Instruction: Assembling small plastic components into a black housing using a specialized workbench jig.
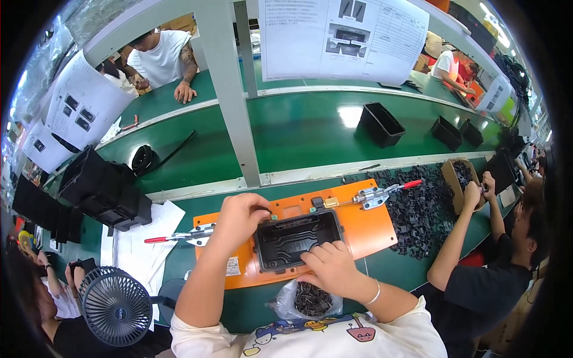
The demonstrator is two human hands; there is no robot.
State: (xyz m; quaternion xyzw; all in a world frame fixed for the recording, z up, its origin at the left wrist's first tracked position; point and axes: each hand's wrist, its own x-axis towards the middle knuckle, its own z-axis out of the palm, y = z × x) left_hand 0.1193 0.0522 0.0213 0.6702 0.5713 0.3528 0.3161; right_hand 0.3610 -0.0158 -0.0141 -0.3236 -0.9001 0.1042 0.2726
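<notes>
A black open-topped plastic box (286, 244) sits in an orange fixture plate (369, 222) in front of me. My left hand (243, 213) is closed in a pinch at the box's far left corner, with a small black part (262, 209) partly showing at its fingertips. My right hand (331, 267) has its fingers curled over the box's near right rim, thumb outside. Toggle clamps with red handles are mounted on the plate, the right clamp (375, 197) and the left clamp (200, 234). A small black block (317, 203) stands by the box's far edge.
A plastic bag of small dark parts (312, 298) lies close to me. Loose black clips (412, 221) are heaped at right, beside a cardboard box (458, 200) where a co-worker's hands are. Stacked black boxes (104, 188), papers (140, 244) and a fan (117, 306) stand left.
</notes>
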